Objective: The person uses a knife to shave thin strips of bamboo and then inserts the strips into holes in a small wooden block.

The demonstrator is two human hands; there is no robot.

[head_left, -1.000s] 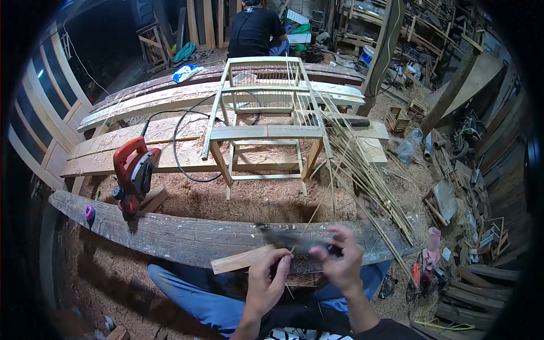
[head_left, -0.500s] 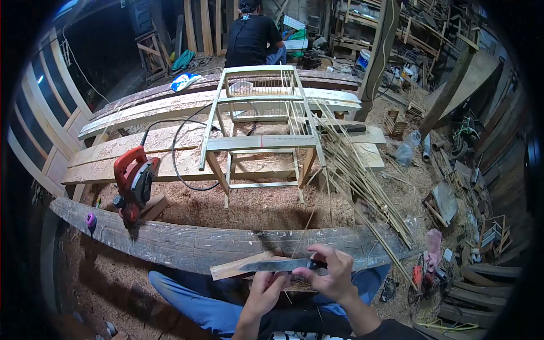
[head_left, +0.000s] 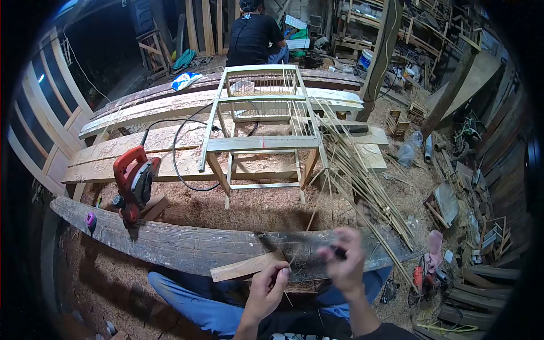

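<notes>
We see a pale wooden frame [head_left: 260, 124] standing on long planks [head_left: 141, 141]. Sawdust [head_left: 255, 207] covers the floor in front of it. A red saw [head_left: 135, 177] sits to its left, a tall post [head_left: 384, 51] stands to its right, and a person in black [head_left: 252, 37] sits behind it.

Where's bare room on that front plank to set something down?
Free: dark plank between circular saw and wood offcut; sawdust floor before the wooden frame. Crowded: bamboo strips at right, and around left hand and right hand gripping a blurred knife.
</notes>
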